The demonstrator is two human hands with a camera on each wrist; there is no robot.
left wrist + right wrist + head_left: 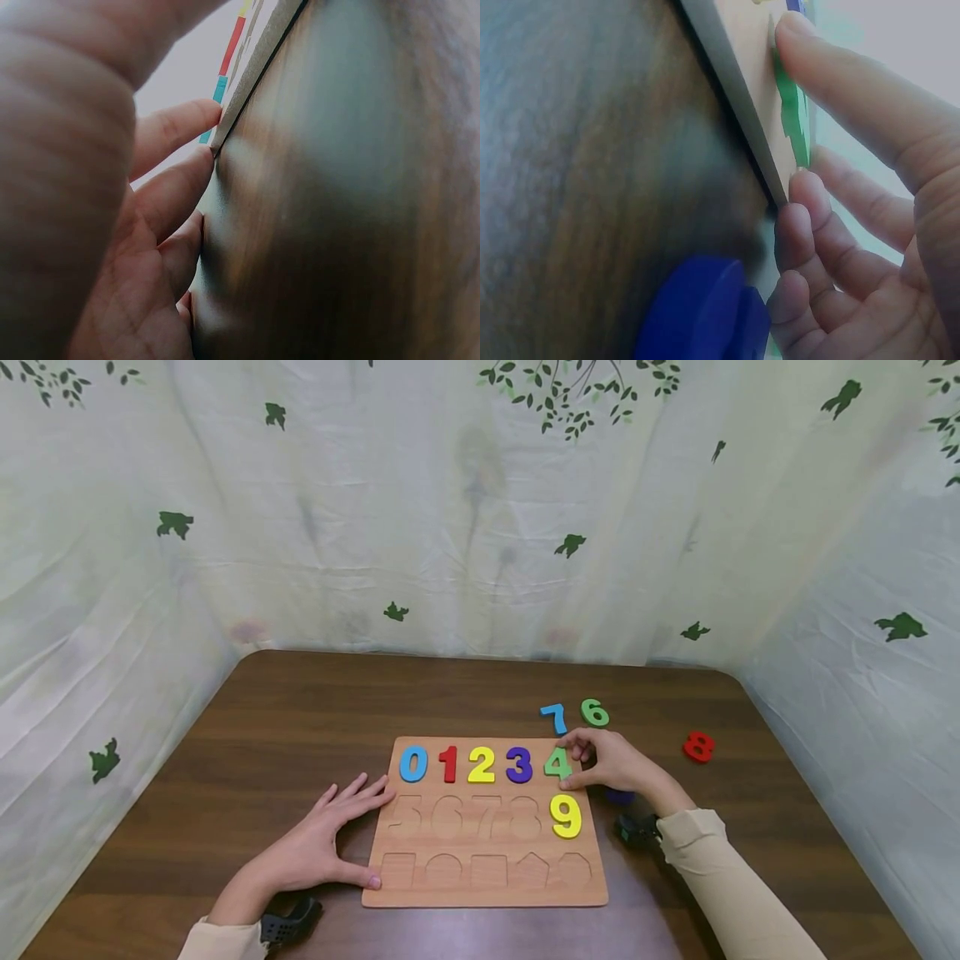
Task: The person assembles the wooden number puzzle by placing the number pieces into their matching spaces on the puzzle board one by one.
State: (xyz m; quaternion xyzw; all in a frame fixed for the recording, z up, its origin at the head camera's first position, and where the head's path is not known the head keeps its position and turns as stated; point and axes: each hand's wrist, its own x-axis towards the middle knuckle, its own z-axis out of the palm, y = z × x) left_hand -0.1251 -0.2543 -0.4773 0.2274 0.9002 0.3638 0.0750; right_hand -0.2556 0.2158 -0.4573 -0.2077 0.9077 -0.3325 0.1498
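Observation:
A wooden number board (480, 820) lies on the table with the blue 0 (413, 764), red 1 (448, 765), yellow 2 (482, 765) and purple 3 (519, 765) along its top row. My right hand (618, 764) pinches the green number 4 (557, 765) between thumb and fingers at the right end of that row. In the right wrist view the green 4 (795, 120) sits close over the board's surface. My left hand (322, 842) is spread along the board's left edge, thumb and fingertips touching it. The yellow 9 (566, 817) lies at the right of the middle row.
Beyond the board lie a blue 7 (554, 718) and a green 6 (595, 712). A red 8 (699, 747) is farther right on the table (322, 710). A dark blue piece (620, 796), mostly hidden, lies under my right wrist. Outlined recesses fill the lower rows.

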